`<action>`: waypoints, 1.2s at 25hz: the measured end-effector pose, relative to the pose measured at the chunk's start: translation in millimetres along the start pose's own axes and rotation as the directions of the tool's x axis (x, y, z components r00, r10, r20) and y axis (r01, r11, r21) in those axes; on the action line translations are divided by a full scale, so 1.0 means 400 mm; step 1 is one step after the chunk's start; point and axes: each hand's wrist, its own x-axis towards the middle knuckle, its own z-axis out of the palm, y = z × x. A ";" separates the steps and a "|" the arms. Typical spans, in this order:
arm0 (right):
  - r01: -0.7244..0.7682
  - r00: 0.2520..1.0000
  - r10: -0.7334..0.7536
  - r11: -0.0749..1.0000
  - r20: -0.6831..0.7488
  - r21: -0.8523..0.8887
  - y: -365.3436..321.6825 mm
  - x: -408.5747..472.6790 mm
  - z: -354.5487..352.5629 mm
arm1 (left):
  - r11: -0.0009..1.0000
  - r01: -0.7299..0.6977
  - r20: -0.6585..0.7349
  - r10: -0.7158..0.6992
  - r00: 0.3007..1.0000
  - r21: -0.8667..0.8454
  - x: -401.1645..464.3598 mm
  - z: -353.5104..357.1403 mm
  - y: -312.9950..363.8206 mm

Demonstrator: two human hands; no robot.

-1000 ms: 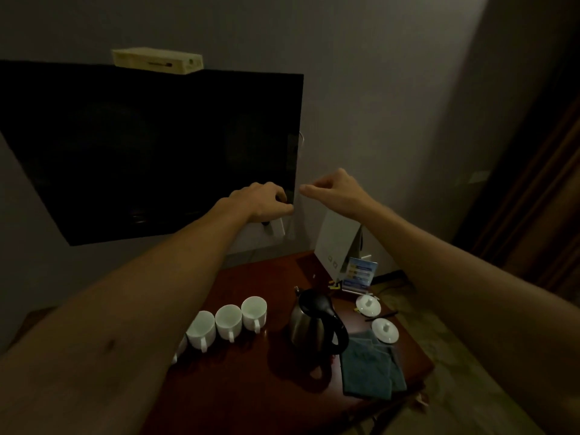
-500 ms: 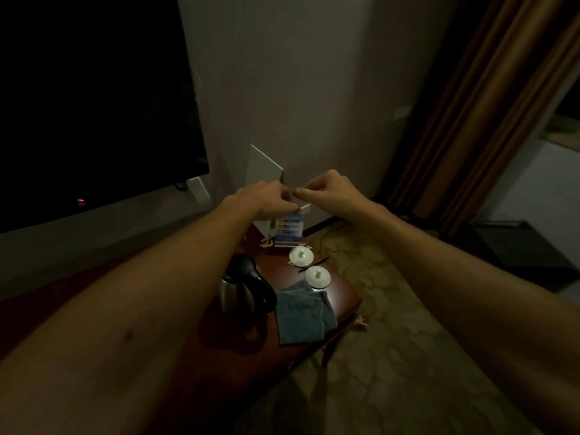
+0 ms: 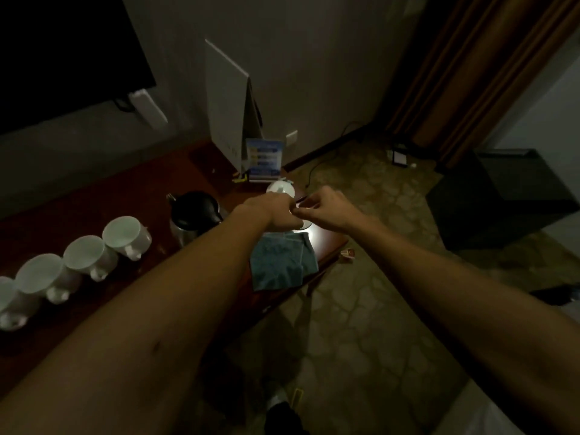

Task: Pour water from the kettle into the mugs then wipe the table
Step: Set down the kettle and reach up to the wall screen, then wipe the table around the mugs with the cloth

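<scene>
- Kettle (image 3: 194, 215): steel body with a black lid and handle, upright on the dark red worktop (image 3: 94, 196), at the near end of the mug row and just left of the left forearm. No hand touches it.
- Mugs (image 3: 124, 235): white, set in a line running leftward from the kettle, mouths tipped toward the camera and handles toward the near edge. In this dim light it cannot be told whether they hold water; pouring appears not yet begun.
- Cloth (image 3: 281, 262): blue-grey, folded, lying at the worktop's right corner beneath the wrists, ready for the wiping step.
- Step in hand, as judged: the approach to the kettle. Done well, one hand takes the handle fully, lifts straight, and pours slowly into the nearest mug first, spout low over the rim, since the mugs stand close together.
- Left hand (image 3: 270, 211): fingers curled, knuckles up, held above the worktop's right end; what it pinches, if anything, cannot be made out.
- Right hand (image 3: 326, 211): fingers curled, fingertips meeting the left hand's; any small object between them is too dark to identify.
- White lids (image 3: 281, 188): small discs on the worktop behind and beneath the hands.
</scene>
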 end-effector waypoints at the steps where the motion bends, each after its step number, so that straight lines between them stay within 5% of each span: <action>1: -0.010 0.999 0.010 1.000 0.033 -0.006 0.027 0.009 0.040 | 1.000 0.005 0.025 -0.005 1.000 -0.007 0.020 0.039 -0.013; 8: -0.014 0.977 0.017 1.000 0.214 -0.013 0.130 0.032 0.209 | 0.999 0.051 0.138 -0.051 0.989 0.002 0.082 0.208 -0.072; 16: 0.129 0.977 -0.098 0.979 0.187 -0.158 0.174 0.033 0.301 | 0.986 0.086 0.150 -0.108 0.983 0.143 0.111 0.297 -0.107; 30: 0.169 0.978 -0.114 0.924 0.174 -0.344 0.248 -0.003 0.474 | 0.948 0.127 0.100 -0.162 0.982 0.291 0.075 0.501 -0.152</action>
